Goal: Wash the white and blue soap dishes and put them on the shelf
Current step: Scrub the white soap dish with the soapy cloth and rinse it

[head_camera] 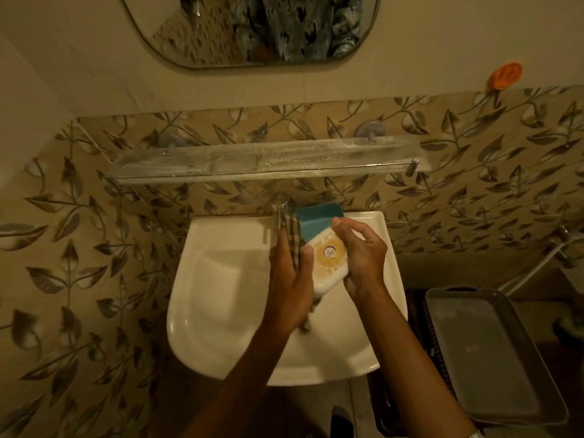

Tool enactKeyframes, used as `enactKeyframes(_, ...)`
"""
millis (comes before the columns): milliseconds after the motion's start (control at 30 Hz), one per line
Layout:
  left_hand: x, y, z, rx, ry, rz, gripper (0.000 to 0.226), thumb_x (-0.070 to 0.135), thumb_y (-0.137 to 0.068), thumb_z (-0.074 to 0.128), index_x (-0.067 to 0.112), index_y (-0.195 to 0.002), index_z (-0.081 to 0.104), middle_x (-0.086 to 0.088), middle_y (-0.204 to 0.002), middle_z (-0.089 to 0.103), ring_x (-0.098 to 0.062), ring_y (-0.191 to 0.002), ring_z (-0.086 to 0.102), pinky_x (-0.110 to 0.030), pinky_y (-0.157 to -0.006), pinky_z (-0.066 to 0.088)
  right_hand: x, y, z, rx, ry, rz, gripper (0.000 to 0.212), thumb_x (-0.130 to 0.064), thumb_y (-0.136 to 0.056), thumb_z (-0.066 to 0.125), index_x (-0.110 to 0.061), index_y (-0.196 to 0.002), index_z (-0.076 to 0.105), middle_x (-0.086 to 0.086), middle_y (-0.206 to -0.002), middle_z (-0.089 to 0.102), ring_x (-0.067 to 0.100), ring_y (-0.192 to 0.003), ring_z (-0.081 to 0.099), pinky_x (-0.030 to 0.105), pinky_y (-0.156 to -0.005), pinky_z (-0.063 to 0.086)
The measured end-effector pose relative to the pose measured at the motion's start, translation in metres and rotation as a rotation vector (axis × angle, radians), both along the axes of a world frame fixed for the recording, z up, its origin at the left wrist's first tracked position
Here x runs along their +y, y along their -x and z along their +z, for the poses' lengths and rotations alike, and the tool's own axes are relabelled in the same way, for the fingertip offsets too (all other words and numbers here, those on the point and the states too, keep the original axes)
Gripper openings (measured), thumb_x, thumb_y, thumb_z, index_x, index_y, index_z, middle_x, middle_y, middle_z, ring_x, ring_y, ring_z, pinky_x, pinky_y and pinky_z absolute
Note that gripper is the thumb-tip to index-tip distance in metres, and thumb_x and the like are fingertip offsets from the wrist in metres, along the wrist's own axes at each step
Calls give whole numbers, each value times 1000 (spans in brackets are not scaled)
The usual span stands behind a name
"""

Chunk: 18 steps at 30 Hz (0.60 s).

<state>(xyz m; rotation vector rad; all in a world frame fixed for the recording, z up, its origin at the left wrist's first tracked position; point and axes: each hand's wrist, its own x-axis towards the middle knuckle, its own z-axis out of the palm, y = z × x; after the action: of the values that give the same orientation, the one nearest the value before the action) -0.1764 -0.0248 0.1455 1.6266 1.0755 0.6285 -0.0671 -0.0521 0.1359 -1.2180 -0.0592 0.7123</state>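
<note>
Over the white sink (pixel 221 279) I hold a white soap dish (pixel 328 263) with a round yellow label, tilted. My right hand (pixel 363 257) grips its right edge. My left hand (pixel 290 273) presses a checked cloth (pixel 292 235) against the dish's left side. A blue soap dish (pixel 319 221) stands behind the white one on the sink's back rim, partly hidden by it. The glass shelf (pixel 268 161) on the wall above the sink is bare.
A chrome tap (pixel 279 210) rises at the back of the sink, just left of the cloth. A grey plastic basket with a lid (pixel 486 352) stands to the right. A mirror (pixel 252 30) hangs above the shelf, and an orange hook (pixel 504 75) is on the wall.
</note>
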Motion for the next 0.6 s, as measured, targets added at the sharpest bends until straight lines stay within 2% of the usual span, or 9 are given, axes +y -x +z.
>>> enactKeyframes(67,-13,4,-7,-2,-9,-15,55,34,-96,42,35,-145,17,0,-138,35,-5,-111,47,-3,-69,44,1,-2,-3,82,65,-94,34,-21,-75,78,-3,-99,61,11,-82,69,16,-59,71,30,-52,57)
enactKeyframes(133,-14,5,-9,-34,9,56,56,31,-96,44,34,-145,17,-2,-139,35,-7,-117,43,-8,-77,42,1,4,-9,125,128,-152,36,-30,-76,77,-6,-96,59,15,-89,71,22,-68,71,35,-57,59)
enactKeyframes(200,-7,1,-8,-68,30,179,59,29,-97,45,33,-147,15,-4,-141,35,-9,-114,43,-18,-81,45,0,23,-13,116,103,-84,29,-30,-83,71,-17,-106,60,12,-103,71,24,-83,71,40,-68,61)
enactKeyframes(267,0,-3,-5,-92,25,240,58,30,-97,43,33,-148,15,-5,-142,33,-13,-116,47,-22,-82,46,1,41,-14,70,-4,76,38,-25,-88,65,-36,-122,53,5,-116,65,23,-99,67,44,-80,59)
enactKeyframes(300,1,-1,-5,-91,13,222,56,30,-98,42,32,-147,17,-4,-142,31,-15,-116,48,-22,-82,47,1,43,-12,53,-49,122,43,-22,-90,62,-41,-127,49,3,-119,63,23,-104,66,46,-84,58)
enactKeyframes(400,-16,7,-12,-55,-12,83,53,33,-97,40,31,-146,21,-2,-146,27,-15,-120,47,-29,-92,50,6,24,-1,45,-34,55,40,-12,-93,55,-32,-127,53,6,-115,63,24,-97,67,43,-80,59)
enactKeyframes(467,-33,14,-17,-38,-42,31,54,36,-96,38,32,-147,18,-1,-146,26,-8,-121,42,-24,-96,43,7,14,3,41,11,37,34,-9,-92,55,-28,-120,60,10,-113,66,24,-92,69,39,-74,59)
enactKeyframes(533,-34,16,-14,-47,-38,39,54,36,-96,36,35,-146,16,-2,-147,28,-5,-117,41,-18,-91,40,2,18,1,6,18,139,32,-10,-92,55,-27,-118,62,10,-111,68,26,-93,70,39,-74,59)
enactKeyframes(600,-14,13,-3,-69,23,81,50,35,-98,34,36,-144,17,-4,-146,31,-7,-111,44,-13,-77,43,-7,28,-3,26,-15,279,32,-11,-93,53,-24,-121,62,11,-111,70,28,-95,70,40,-77,58)
